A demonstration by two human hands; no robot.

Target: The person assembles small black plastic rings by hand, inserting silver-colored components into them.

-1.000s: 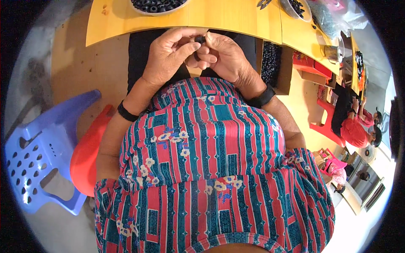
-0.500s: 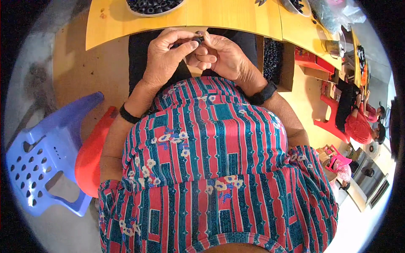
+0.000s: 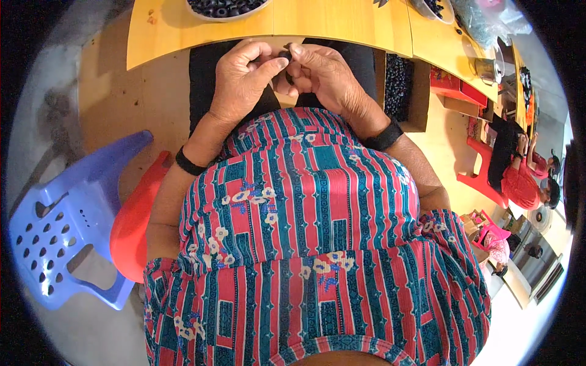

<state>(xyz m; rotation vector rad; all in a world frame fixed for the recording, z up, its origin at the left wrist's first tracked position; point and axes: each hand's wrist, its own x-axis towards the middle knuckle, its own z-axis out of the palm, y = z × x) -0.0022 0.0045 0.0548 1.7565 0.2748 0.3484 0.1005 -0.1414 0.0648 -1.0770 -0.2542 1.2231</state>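
A small black round part is pinched between my two hands, just in front of the table edge. My left hand has its thumb and forefinger closed on the part's left side. From the other side, my right hand presses thumb and fingertips against the part, its other fingers curled below. Fingers cover much of the part, so its full shape is hidden. Beyond my hands, a white bowl full of black ring-shaped pieces stands on the yellow table.
A second bowl with small black pieces, a plastic bag and a clear cup are at the right. Below stand a carton of black pieces and a red box. A blue chair is left; people sit far right.
The part has turned between my fingers, and my right fingers have curled in closer around it. My view has shifted slightly; both hands stay at the same place before the table.
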